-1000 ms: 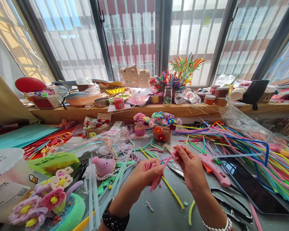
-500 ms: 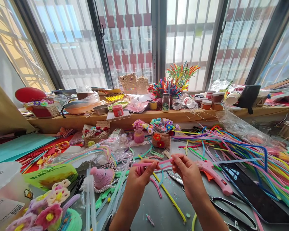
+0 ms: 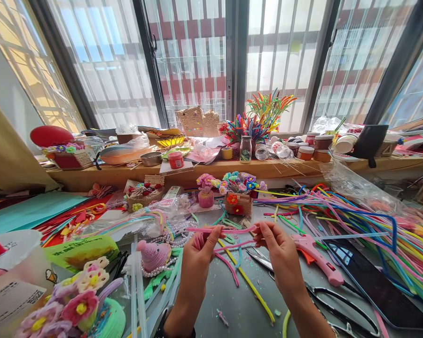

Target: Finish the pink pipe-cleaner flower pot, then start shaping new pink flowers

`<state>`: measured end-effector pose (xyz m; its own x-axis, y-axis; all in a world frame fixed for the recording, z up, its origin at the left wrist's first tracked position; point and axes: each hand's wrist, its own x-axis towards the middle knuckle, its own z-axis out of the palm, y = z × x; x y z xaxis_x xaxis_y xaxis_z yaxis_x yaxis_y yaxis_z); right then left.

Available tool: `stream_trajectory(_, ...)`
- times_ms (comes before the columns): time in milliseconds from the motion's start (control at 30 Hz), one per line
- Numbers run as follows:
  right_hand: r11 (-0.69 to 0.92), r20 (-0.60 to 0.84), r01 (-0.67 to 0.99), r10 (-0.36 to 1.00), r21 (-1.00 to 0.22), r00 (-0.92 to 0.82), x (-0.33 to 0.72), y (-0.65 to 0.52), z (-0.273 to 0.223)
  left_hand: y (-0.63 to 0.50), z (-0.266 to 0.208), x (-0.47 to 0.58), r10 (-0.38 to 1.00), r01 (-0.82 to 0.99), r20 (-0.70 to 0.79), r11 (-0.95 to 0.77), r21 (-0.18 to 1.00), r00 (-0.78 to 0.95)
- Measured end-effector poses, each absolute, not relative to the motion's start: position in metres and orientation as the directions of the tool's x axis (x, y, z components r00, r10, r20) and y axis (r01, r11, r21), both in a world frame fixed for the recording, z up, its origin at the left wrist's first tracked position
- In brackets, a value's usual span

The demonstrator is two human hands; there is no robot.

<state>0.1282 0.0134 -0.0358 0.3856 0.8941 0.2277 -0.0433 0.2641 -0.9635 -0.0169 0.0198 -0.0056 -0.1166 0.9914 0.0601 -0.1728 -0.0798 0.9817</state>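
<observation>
My left hand (image 3: pixel 200 249) pinches pink pipe cleaners (image 3: pixel 238 230) between thumb and fingers, with their short ends poking out to the left. At the other end, my right hand (image 3: pixel 273 241) grips the same pink strands with its fingertips, so they stretch between both hands above the table. Below them lie a pink pipe cleaner piece (image 3: pixel 229 270) and a long yellow pipe cleaner (image 3: pixel 252 288). Scissors (image 3: pixel 338 305) with black handles rest beside my right forearm, blades partly hidden by that hand. A pink glue gun (image 3: pixel 319 260) lies just right of my right hand.
A phone (image 3: pixel 377 281) and a heap of coloured pipe cleaners (image 3: pixel 359 211) lie on the right. At the left are a crocheted pink piece (image 3: pixel 154 256), clear glue sticks (image 3: pixel 138 286), fuzzy flowers (image 3: pixel 79 307) and a plastic cup (image 3: pixel 12 281). A flower basket (image 3: pixel 238 204) stands behind my hands.
My hands have shifted slightly; the pink strands between them show as two separate lengths. The whole view has moved a little to the right.
</observation>
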Motion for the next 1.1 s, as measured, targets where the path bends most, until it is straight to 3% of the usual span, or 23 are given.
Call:
stream_trajectory(133, 0.245, 0.238, 0.012, 0.925, -0.969, 0.297, 0.127, 0.012, -0.036, 0.021, -0.003, -0.019, 0.992, -0.296, 0.023, -0.059, 0.953, -0.124)
stream_trajectory(267, 0.259, 0.262, 0.041, 0.954, -0.965, 0.147, 0.119, 0.008, -0.033, 0.021, -0.003, -0.018, 0.997, -0.287, 0.014, -0.034, 0.957, -0.071)
stream_trajectory(433, 0.200, 0.163, -0.279, 0.975, -0.939, 0.149, 0.116, 0.006, -0.031, 0.015, -0.005, -0.009, 0.998, -0.201, -0.022, 0.035, 0.979, 0.067)
stream_trajectory(567, 0.103, 0.006, -0.533, 0.983, -0.840, 0.181, 0.119, 0.009, -0.031, 0.016, -0.006, -0.012, 0.999, -0.311, 0.041, -0.050, 0.949, -0.034)
stream_trajectory(667, 0.082, -0.005, -0.619, 0.991, -0.781, 0.137, 0.122, 0.008, -0.028, 0.018, -0.006, -0.016, 0.996, -0.380, 0.051, -0.077, 0.922, -0.077)
stream_trajectory(833, 0.110, 0.018, -0.693, 0.990, -0.713, 0.140, 0.125, 0.007, -0.023, 0.018, -0.008, -0.013, 0.999, -0.332, 0.028, -0.037, 0.942, -0.031)
stream_trajectory(967, 0.228, 0.137, -0.622, 0.972, -0.749, 0.191, 0.124, 0.007, -0.024, 0.016, -0.009, -0.010, 0.998, -0.276, 0.046, -0.057, 0.959, -0.047)
stream_trajectory(1033, 0.317, 0.207, -0.468, 0.940, -0.825, 0.272, 0.121, 0.005, -0.026, 0.016, -0.010, -0.010, 0.997, -0.238, 0.070, -0.078, 0.968, -0.045)
stream_trajectory(1100, 0.391, 0.311, -0.199, 0.888, -0.898, 0.339, 0.119, 0.002, -0.028, 0.016, -0.012, -0.011, 0.991, -0.174, 0.129, -0.135, 0.975, -0.044)
